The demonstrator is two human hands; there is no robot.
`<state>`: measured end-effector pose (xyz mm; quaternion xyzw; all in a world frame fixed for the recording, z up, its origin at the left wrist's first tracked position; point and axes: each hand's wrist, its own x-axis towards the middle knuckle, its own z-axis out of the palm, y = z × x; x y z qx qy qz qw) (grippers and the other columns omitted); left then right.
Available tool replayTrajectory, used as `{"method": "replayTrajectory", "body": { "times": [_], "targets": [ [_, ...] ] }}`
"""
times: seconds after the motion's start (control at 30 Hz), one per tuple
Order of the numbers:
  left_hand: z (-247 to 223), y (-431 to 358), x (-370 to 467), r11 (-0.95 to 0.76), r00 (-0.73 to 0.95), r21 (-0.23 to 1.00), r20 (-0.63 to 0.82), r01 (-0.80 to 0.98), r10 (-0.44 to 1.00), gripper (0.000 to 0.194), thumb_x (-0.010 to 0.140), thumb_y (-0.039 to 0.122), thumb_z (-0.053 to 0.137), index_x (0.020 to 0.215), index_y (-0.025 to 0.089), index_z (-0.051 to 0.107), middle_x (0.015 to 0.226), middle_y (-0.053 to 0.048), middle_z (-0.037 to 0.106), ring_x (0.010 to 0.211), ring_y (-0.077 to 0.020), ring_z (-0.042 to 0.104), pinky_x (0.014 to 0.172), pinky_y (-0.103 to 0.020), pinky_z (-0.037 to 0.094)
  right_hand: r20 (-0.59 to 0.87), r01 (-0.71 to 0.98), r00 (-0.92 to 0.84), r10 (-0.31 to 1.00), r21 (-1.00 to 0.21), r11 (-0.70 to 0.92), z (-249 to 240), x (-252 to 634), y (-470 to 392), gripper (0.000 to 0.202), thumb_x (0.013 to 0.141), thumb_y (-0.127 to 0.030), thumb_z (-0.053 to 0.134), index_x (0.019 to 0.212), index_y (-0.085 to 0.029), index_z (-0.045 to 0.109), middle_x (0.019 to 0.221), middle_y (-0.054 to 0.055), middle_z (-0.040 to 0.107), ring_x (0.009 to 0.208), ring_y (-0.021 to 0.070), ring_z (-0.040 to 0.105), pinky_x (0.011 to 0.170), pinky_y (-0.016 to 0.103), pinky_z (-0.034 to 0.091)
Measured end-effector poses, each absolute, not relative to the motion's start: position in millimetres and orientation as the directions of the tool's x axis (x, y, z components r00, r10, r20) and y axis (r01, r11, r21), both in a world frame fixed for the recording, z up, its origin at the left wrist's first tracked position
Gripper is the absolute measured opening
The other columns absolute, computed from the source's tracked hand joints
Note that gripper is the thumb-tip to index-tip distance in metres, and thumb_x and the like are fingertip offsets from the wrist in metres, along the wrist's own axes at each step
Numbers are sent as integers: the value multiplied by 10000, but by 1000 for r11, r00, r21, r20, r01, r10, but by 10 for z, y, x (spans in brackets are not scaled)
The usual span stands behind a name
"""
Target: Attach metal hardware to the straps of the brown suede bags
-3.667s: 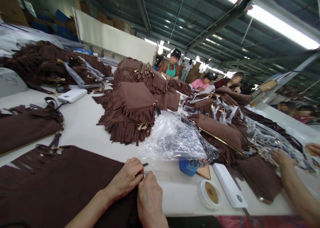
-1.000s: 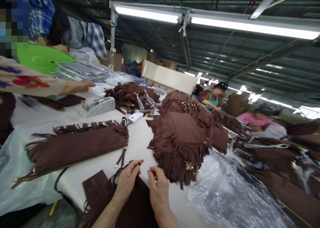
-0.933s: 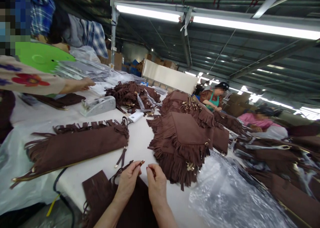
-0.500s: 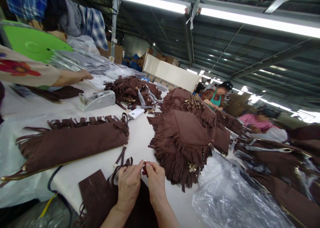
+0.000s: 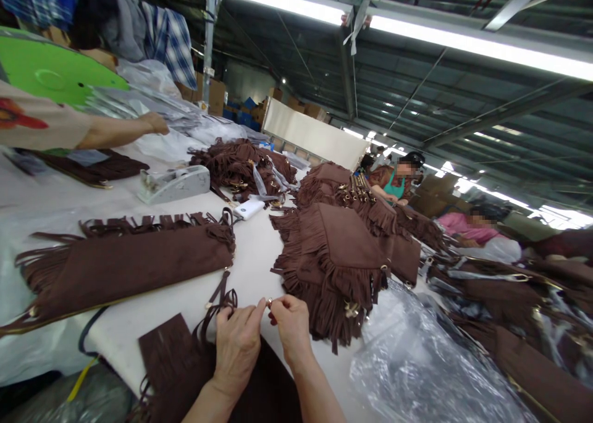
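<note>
Two fingertips of each hand (image 5: 264, 343) pinch a small metal ring (image 5: 269, 301).

The white table (image 5: 259, 256) in front of me carries a long brown fringed bag (image 5: 125, 265) lying flat on my left. A stack of fringed bags (image 5: 336, 262) sits in the middle, with crinkled clear plastic (image 5: 417, 361) to its right. Farther back lie a tape dispenser (image 5: 173, 183), a white power bank (image 5: 249, 209) and another heap of bags (image 5: 241, 167).
</note>
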<state>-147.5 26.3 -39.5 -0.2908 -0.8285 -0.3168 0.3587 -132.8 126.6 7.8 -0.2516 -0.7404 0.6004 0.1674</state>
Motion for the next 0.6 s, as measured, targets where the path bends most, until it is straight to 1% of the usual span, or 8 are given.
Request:
{"method": "replayTrajectory", "body": {
  "times": [0.1,0.17,0.3,0.37,0.47,0.6],
  "targets": [
    [-432,273,-1513,606,-646,414,729,679,227,362,964,210,270,970,143,626,761,-37,686,666,-174,621,720,-353,354,-105,168,-806,583,-984,54,82,-1328,1223,158,581,-267,470,499,-172,566,452,-26,517,441,94,463,439,203,381],
    [-439,274,-1543,592,-716,496,665,636,212,381,960,252,268,911,162,636,766,-33,697,662,-171,623,677,-328,376,-126,162,-796,591,-987,7,77,-1325,1193,155,572,-262,468,495,-169,566,456,-23,522,449,93,465,439,198,386],
    [-419,254,-1580,568,-858,657,473,495,201,350,918,309,315,828,209,638,623,8,661,562,-176,570,594,-300,413,-149,152,-777,612,-987,-47,38,-1324,1154,155,560,-267,490,478,-156,562,448,-21,519,440,90,458,428,197,380],
    [-409,244,-1587,550,-903,719,376,426,208,330,894,324,328,800,227,629,594,17,641,562,-182,560,587,-297,427,-158,150,-772,616,-987,-66,15,-1329,1144,162,561,-270,505,480,-145,568,443,-21,516,432,84,448,428,197,378],
    [-403,241,-1597,515,-940,788,261,338,219,320,871,340,327,791,227,616,601,6,629,606,-193,575,594,-301,438,-165,145,-772,614,-986,-82,-13,-1339,1138,168,565,-273,515,488,-136,575,445,-22,518,432,78,443,440,197,374],
    [-390,246,-1608,483,-964,840,162,247,211,328,843,363,319,806,223,614,620,-11,621,645,-210,578,624,-323,437,-175,159,-764,620,-984,-81,-51,-1331,1129,162,558,-250,490,482,-136,575,436,-23,514,429,78,434,437,196,343]
  ]
}}
